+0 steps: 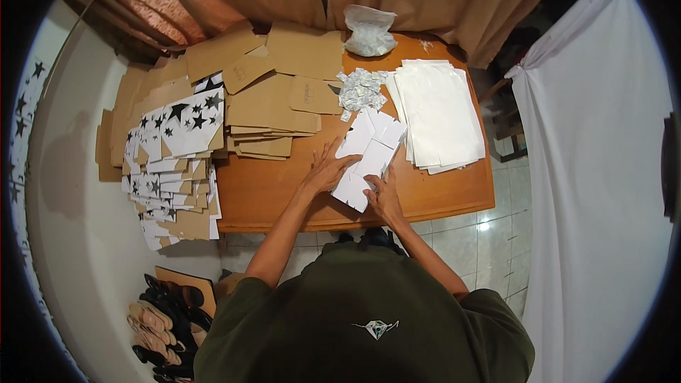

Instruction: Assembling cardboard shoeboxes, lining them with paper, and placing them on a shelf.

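A white cardboard box [377, 155], its top covered by folded panels and notched flaps, lies at a slant near the table's front edge. My left hand [330, 169] grips its left side, thumb on the top and the other fingers spread along the edge. On the lower right side my right hand [384, 198] holds it between thumb and fingers. Just beyond the box is a heap of small white packets [362, 90]. A stack of white paper sheets [441, 115] lies to its right. What the fingers touch under the box's edges is hidden.
Brown cardboard pieces [266, 103] pile across the left of the wooden table [269, 198]. Star-printed white cardboard pieces [170, 143] overhang its left end. A clear plastic bag [370, 32] stands at the back. Shoes [159, 326] fill the lower left; a white cloth [582, 170] hangs right.
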Action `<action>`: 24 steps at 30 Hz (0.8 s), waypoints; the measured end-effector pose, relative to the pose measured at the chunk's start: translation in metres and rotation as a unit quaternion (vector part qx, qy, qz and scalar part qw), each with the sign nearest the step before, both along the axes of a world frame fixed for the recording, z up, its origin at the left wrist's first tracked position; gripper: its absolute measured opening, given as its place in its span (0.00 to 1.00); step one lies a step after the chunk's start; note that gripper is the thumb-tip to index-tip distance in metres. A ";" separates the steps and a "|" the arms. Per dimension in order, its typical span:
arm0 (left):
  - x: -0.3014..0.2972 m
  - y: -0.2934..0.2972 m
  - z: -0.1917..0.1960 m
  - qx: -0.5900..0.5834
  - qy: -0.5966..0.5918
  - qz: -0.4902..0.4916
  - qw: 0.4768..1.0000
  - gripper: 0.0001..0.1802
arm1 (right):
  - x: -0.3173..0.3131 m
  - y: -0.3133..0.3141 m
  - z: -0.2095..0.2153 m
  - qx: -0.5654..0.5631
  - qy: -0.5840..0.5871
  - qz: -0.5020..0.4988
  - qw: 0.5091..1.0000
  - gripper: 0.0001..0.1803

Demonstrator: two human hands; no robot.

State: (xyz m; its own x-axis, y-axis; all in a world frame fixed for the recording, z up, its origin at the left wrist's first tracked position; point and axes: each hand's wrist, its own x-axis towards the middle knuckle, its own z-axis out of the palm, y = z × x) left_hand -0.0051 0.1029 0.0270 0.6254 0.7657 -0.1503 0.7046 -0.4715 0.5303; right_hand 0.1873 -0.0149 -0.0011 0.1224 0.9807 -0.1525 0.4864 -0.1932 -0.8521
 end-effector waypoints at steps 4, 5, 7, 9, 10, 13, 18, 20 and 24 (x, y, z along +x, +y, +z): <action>-0.001 0.017 -0.015 -0.079 -0.128 -0.043 0.988 0.30 | 0.019 0.013 -0.005 0.036 -0.018 0.025 0.999 0.17; 0.003 0.015 -0.014 -0.055 -0.106 -0.049 0.992 0.30 | 0.028 0.017 -0.003 0.025 -0.022 0.039 0.999 0.16; 0.011 0.006 -0.013 -0.031 -0.082 -0.064 0.994 0.30 | 0.049 0.021 -0.010 0.047 -0.068 0.083 0.993 0.16; 0.015 -0.011 -0.018 -0.008 -0.102 0.000 0.995 0.30 | 0.045 0.024 0.001 0.050 -0.070 0.077 0.993 0.16; 0.020 -0.020 -0.018 -0.010 -0.100 -0.009 0.995 0.30 | 0.041 0.022 0.009 0.053 -0.076 0.076 0.993 0.17; 0.032 -0.040 -0.010 -0.012 -0.049 0.051 0.997 0.29 | 0.022 0.015 0.014 0.067 -0.146 0.043 0.986 0.22; 0.028 -0.033 -0.016 0.056 -0.052 0.003 0.997 0.27 | 0.018 0.012 0.014 0.037 -0.115 0.025 0.992 0.24; 0.025 -0.026 -0.019 0.044 -0.099 -0.017 0.994 0.26 | 0.018 0.011 0.007 0.031 -0.113 0.015 0.993 0.22; 0.022 -0.019 -0.015 -0.028 -0.113 -0.034 0.993 0.26 | 0.016 0.010 0.002 -0.003 -0.116 -0.017 0.993 0.19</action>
